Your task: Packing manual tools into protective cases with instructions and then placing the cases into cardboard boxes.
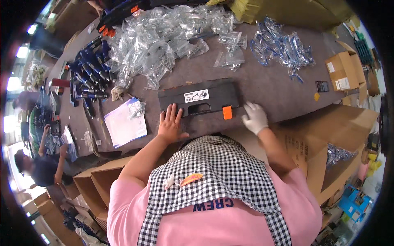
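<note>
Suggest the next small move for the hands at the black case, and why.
Probably the right hand should shift to the orange latch and press it: the black case lies flat, the left hand rests on its near edge, and the right sits just beside the latch.

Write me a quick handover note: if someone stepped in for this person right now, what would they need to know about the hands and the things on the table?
Left hand: bare, fingers spread flat on the near left edge of the black plastic case, holding nothing.
Right hand: in a white glove, resting at the case's near right corner, just beside the orange latch.
The case lies shut and flat on the grey table, white label up.
Beyond it: a heap of clear bagged parts, blue-handled tools at far left, a sheaf of papers to the left.
Done: case is closed. Whether the latch is fastened cannot be told.
</note>
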A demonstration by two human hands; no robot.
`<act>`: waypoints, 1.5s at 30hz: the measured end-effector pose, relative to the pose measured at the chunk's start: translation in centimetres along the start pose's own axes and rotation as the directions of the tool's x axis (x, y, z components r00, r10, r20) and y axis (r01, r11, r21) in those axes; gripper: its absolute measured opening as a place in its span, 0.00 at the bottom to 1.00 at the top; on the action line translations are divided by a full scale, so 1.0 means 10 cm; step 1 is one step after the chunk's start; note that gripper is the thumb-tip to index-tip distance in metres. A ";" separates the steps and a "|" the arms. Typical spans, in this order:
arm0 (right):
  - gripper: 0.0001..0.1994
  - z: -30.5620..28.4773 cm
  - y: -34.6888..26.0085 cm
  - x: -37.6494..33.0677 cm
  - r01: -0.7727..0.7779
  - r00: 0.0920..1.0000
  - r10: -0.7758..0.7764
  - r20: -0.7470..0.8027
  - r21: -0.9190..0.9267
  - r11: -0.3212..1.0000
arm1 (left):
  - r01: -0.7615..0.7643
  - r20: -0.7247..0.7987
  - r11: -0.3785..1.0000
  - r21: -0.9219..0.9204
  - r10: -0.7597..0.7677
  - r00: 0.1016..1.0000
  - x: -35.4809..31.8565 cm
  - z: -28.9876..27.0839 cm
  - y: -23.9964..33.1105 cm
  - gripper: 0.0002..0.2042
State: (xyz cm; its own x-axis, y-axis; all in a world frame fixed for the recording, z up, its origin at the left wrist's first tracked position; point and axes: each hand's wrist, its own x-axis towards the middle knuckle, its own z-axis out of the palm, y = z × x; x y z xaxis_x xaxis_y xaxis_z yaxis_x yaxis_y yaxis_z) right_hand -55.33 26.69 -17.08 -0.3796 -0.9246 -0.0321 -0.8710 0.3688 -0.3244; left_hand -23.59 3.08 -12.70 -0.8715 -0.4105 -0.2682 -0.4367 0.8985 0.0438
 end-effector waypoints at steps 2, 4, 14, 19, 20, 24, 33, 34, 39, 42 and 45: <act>0.23 -0.06 0.31 0.01 -0.107 0.992 0.110 -0.056 0.050 0.993 | -0.040 0.009 0.999 -0.009 0.040 0.999 0.08 -0.05 -0.06 0.52; 0.30 -0.52 -0.28 0.43 0.185 0.965 -0.170 -0.202 0.058 0.981 | -0.106 0.047 0.989 -0.100 0.112 0.993 0.17 0.08 -0.37 0.51; 0.39 -0.16 -0.75 0.92 0.390 0.844 -0.211 0.493 -0.294 0.873 | -0.165 0.078 0.986 -0.029 0.166 0.983 0.38 0.00 -0.46 0.41; 0.32 -0.08 -0.79 0.95 0.392 0.880 -0.253 0.401 -0.314 0.865 | -0.126 0.055 0.992 0.006 0.125 0.991 0.37 0.18 -0.55 0.41; 0.32 -0.02 -0.77 0.90 0.382 0.890 -0.261 0.374 -0.297 0.875 | -0.114 0.052 0.993 0.002 0.114 0.992 0.36 0.25 -0.54 0.41; 0.32 -0.10 -0.79 0.87 0.378 0.887 -0.237 0.396 -0.329 0.866 | -0.088 0.029 0.995 0.045 0.087 0.996 0.36 0.30 -0.47 0.39; 0.40 -0.10 -0.49 0.64 0.328 0.928 -0.292 0.231 -0.137 0.934 | -0.203 -0.460 0.979 -0.017 0.173 0.871 0.48 0.39 0.45 0.27; 0.41 -0.16 -0.43 0.57 0.285 0.951 -0.273 0.147 -0.068 0.956 | -0.145 -0.301 0.988 -0.060 0.121 0.946 0.56 0.40 0.54 0.24; 0.30 0.03 -0.16 0.55 0.174 0.961 -0.112 -0.254 0.240 0.955 | 0.044 0.101 0.986 -0.163 -0.028 0.994 0.81 0.21 0.63 0.11; 0.26 -0.17 -0.14 0.55 0.063 0.957 0.057 -0.286 0.394 0.917 | 0.246 0.072 0.886 -0.392 -0.237 0.969 0.23 -0.74 0.65 0.11; 0.23 -0.36 -0.05 0.46 0.021 0.964 0.134 -0.230 0.569 0.822 | 0.461 0.004 0.659 -0.594 -0.571 0.821 -0.93 -1.63 0.55 0.12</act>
State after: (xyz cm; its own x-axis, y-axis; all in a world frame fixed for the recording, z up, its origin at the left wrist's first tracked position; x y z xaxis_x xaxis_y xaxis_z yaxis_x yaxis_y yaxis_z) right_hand -57.76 22.64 -13.68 -0.5544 -0.8199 0.1431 -0.5470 0.2294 -0.8051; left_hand -21.50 9.36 5.72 -0.4654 -0.8492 -0.2495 -0.8222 0.3105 0.4771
